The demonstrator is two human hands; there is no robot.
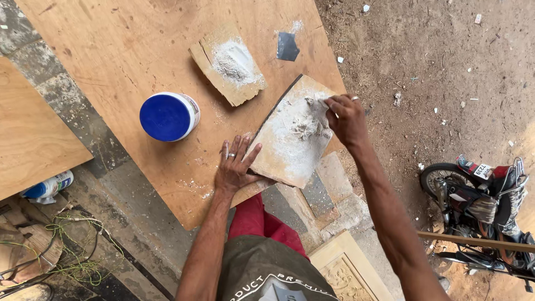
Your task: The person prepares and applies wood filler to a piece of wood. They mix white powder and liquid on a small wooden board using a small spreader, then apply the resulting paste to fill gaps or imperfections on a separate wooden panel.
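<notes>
Left hand [234, 166] flat, fingers spread, pressing down on near-left corner of board [295, 136]; gripping nothing. Ring on one finger. Right hand [345, 117] closed in a pinch at board's far-right corner, working pale putty [307, 125] on board face; ring here too. Whether a tool sits in that pinch: cannot tell, fingers hide it. Board lying tilted across near-right edge of plywood sheet [139, 50], partly overhanging, face coated in white dust. Just beyond board: wood scrap [227, 66] with powder heap [233, 60] on top. Dark scraper [287, 47] lying flat right of scrap, apart from both hands. Blue-lidded tub [169, 116] upright on sheet, left of left hand, not touching. Carved panel [348, 270] on ground near legs. Motorbike [482, 203] parked on dirt, far right. Bottle [49, 187] under second sheet, far left.
</notes>
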